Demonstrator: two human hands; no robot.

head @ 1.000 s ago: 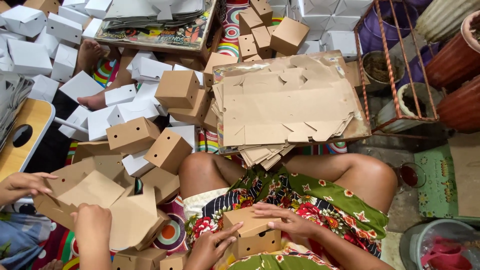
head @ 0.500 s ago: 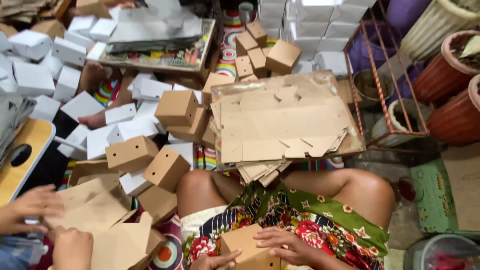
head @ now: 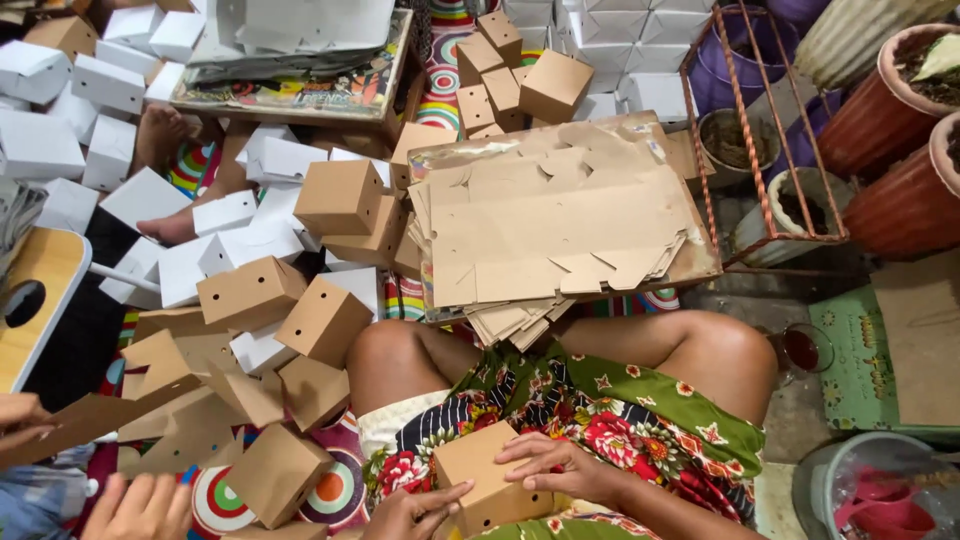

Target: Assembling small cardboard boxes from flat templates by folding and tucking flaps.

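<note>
Cardboard box (head: pixel 487 482), small and brown, sits in my lap on the flowered cloth (head: pixel 620 430), low in the head view, held between both of my hands. My right hand (head: pixel 552 467) lies over its top and right edge with the fingers spread and curled onto the panel, gripping it; my left hand (head: pixel 415 510) comes up from below with fingertips pressed against the lower left side, so both hands are clasped on the box rather than slack. I judge it very light and hollow, stiff along its folded edges but easy to dent on the flat faces, with a dry matte surface that should not slip; the corners and creases look like the safest places to hold. Its long axis runs roughly from lower right to upper left, one corner pointing up toward my knees. Just beyond my knees lies a stack of flat cardboard blanks (head: pixel 560 235), and finished brown boxes (head: pixel 325 320) lie scattered to my left.
</note>
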